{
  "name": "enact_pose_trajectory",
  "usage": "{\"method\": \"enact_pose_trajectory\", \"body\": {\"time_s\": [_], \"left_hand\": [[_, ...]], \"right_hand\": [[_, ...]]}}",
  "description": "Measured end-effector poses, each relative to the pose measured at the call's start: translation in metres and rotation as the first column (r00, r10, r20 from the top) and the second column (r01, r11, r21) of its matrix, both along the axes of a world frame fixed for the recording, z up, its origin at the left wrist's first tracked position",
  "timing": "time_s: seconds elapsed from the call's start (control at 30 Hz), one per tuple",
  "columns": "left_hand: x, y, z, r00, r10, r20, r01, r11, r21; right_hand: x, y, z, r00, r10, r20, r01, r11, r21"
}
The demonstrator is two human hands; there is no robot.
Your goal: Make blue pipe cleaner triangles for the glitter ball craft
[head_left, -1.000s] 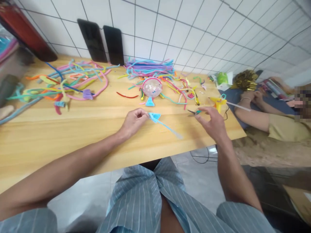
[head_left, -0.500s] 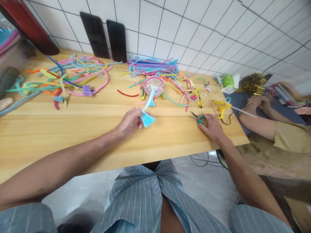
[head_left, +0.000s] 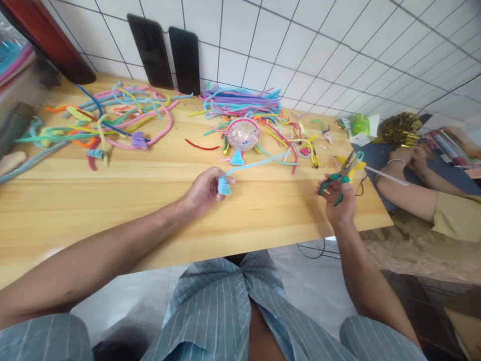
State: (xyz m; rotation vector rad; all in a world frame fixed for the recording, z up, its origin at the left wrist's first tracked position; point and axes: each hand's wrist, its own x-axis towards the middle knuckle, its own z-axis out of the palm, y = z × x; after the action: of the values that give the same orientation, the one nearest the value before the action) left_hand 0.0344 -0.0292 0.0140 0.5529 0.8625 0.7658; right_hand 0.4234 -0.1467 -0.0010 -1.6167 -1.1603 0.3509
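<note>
My left hand [head_left: 205, 189] is closed on a light blue pipe cleaner piece [head_left: 224, 186], folded into a small fan at the fingers, with its loose tail trailing right across the wooden table [head_left: 112, 200]. My right hand [head_left: 340, 200] is closed on green-handled scissors [head_left: 340, 176], lifted off the table near its right edge, blades pointing up and away. Behind the left hand lies a clear ball with a pink ring [head_left: 242, 134] and a second small blue fan [head_left: 237, 158].
Heaps of coloured pipe cleaners [head_left: 112, 118] cover the far table. Two dark phones [head_left: 167, 50] lean on the tiled wall. A yellow glue gun [head_left: 356, 163] lies behind the scissors. Another person's arms [head_left: 409, 188] rest at the right.
My right hand has picked the scissors up from the table and raised them. My left hand has turned the blue piece so its tail points right.
</note>
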Motion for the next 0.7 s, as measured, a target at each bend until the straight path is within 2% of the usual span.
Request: {"method": "enact_pose_trajectory", "body": {"time_s": [0.07, 0.13, 0.17, 0.2, 0.27, 0.3, 0.33, 0.4, 0.47, 0.53, 0.6, 0.7], "left_hand": [[0.001, 0.001, 0.001, 1.000, 0.004, 0.021, -0.004, 1.000, -0.021], [0.001, 0.002, 0.003, 0.998, 0.006, 0.059, -0.003, 0.999, -0.045], [0.001, 0.003, 0.005, 0.996, 0.004, 0.084, 0.001, 0.999, -0.053], [0.001, 0.003, 0.007, 0.994, 0.000, 0.112, 0.007, 0.998, -0.059], [0.001, 0.004, 0.012, 0.987, -0.016, 0.163, 0.026, 0.998, -0.058], [0.001, 0.004, 0.014, 0.983, -0.028, 0.184, 0.038, 0.998, -0.051], [0.001, 0.003, 0.015, 0.979, -0.041, 0.202, 0.050, 0.998, -0.041], [0.000, 0.002, 0.017, 0.969, -0.080, 0.233, 0.083, 0.997, -0.004], [0.000, -0.001, 0.015, 0.958, -0.123, 0.259, 0.114, 0.992, 0.048], [0.000, -0.004, 0.013, 0.949, -0.156, 0.273, 0.130, 0.985, 0.110], [0.000, -0.006, 0.010, 0.945, -0.189, 0.266, 0.148, 0.975, 0.167], [0.000, -0.009, 0.007, 0.948, -0.233, 0.215, 0.186, 0.959, 0.215]], "right_hand": [[-0.015, 0.004, 0.001, 0.970, 0.122, -0.212, -0.133, 0.990, -0.038], [-0.030, 0.004, 0.001, 0.889, 0.204, -0.409, -0.251, 0.966, -0.064], [-0.036, 0.002, 0.001, 0.866, 0.210, -0.453, -0.276, 0.957, -0.084], [-0.042, 0.000, 0.000, 0.875, 0.199, -0.442, -0.275, 0.955, -0.114], [-0.052, -0.005, -0.003, 0.954, 0.170, -0.246, -0.219, 0.957, -0.191], [-0.057, -0.006, -0.005, 0.983, 0.169, -0.068, -0.180, 0.960, -0.216], [-0.061, -0.007, -0.005, 0.975, 0.183, 0.129, -0.152, 0.963, -0.221], [-0.071, -0.005, -0.005, 0.851, 0.232, 0.471, -0.153, 0.968, -0.201], [-0.082, 0.001, -0.002, 0.690, 0.271, 0.672, -0.203, 0.963, -0.180], [-0.094, 0.009, 0.002, 0.564, 0.278, 0.778, -0.240, 0.956, -0.168], [-0.105, 0.016, 0.006, 0.478, 0.271, 0.836, -0.272, 0.950, -0.153], [-0.117, 0.022, 0.010, 0.426, 0.277, 0.861, -0.322, 0.936, -0.142]]}}
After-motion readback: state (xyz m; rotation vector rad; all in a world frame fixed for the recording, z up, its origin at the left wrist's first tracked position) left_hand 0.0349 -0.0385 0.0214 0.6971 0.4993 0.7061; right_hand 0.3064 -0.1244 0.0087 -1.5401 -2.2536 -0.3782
